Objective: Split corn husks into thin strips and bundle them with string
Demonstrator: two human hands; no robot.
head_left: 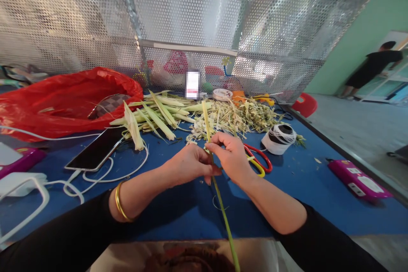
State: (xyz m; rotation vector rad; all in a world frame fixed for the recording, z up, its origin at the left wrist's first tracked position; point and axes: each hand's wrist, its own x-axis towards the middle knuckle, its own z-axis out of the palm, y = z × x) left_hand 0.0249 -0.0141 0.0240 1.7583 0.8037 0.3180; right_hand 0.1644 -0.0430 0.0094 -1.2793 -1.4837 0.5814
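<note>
A long, thin plant stalk [225,216], pale yellow at its far end and green toward me, runs upright through both hands. My left hand [189,165] pinches it between thumb and fingers, a little lower down. Just above, my right hand [235,159] grips the same stalk with thumb and forefinger. A thin curled fibre hangs beside it below the hands. Scissors with red and yellow handles [268,165] lie right of my right hand, their blades mostly hidden. Beyond the hands is a pile of pale green husk-like leaves [164,125] and a heap of dry trimmings [245,114].
A spool of white thread [278,146] stands at the right, and a purple box [357,178] lies farther right. On the left are a phone [95,151], white cables and a red plastic bag [63,102]. A perforated metal screen [185,17] rises behind; a person [372,68] stands far right.
</note>
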